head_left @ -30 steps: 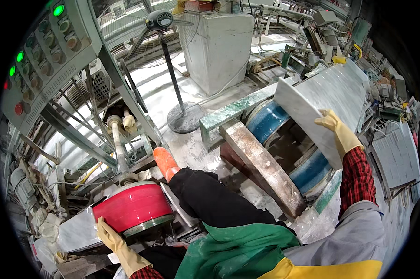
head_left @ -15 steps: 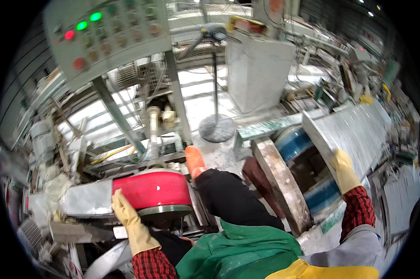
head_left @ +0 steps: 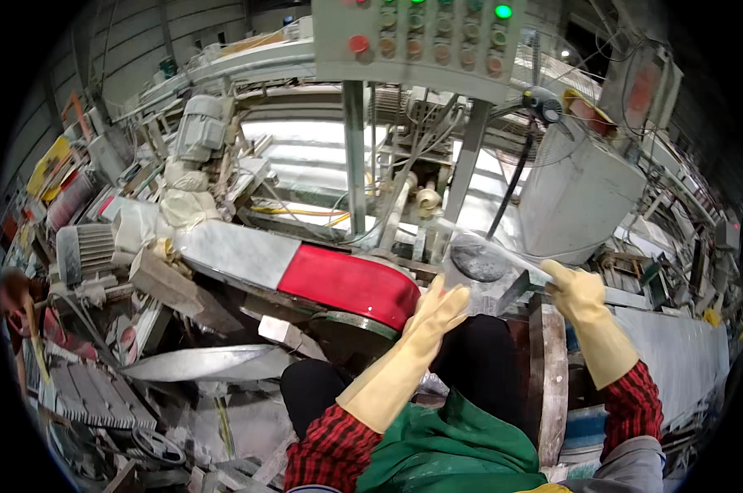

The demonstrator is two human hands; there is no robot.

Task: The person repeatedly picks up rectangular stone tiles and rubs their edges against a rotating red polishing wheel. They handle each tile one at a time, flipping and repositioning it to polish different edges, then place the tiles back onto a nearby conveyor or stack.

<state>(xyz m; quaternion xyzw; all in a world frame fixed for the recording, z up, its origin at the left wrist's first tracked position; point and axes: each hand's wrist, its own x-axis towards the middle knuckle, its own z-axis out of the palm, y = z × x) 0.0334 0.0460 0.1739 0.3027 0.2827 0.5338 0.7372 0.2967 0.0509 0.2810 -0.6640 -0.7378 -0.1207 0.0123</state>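
My right hand (head_left: 575,292), in a cream rubber glove, is closed on the near end of a thin pale slab (head_left: 495,248), seen nearly edge-on and slanting away to the far left. My left hand (head_left: 439,308), gloved alike, is beside the rounded right end of a red belt (head_left: 351,283), fingers stretched upward. Whether its fingertips touch the belt or the slab cannot be told. A pale grey flat section (head_left: 238,253) continues the red belt to the left. Below my right forearm, part of a blue belt (head_left: 583,429) shows beside a worn block (head_left: 548,382).
A control panel (head_left: 417,41) with lit buttons hangs ahead on metal posts. Behind the slab stand a fan (head_left: 544,105) on a round base and a grey cabinet (head_left: 585,193). Motors (head_left: 199,129) and a curved metal sheet (head_left: 207,363) lie left. A broad pale surface (head_left: 676,353) is at right.
My view has swung left. The right hand has left the blue belt's side and now holds the slab out ahead. The left hand has moved from the belt's left part to its right end.
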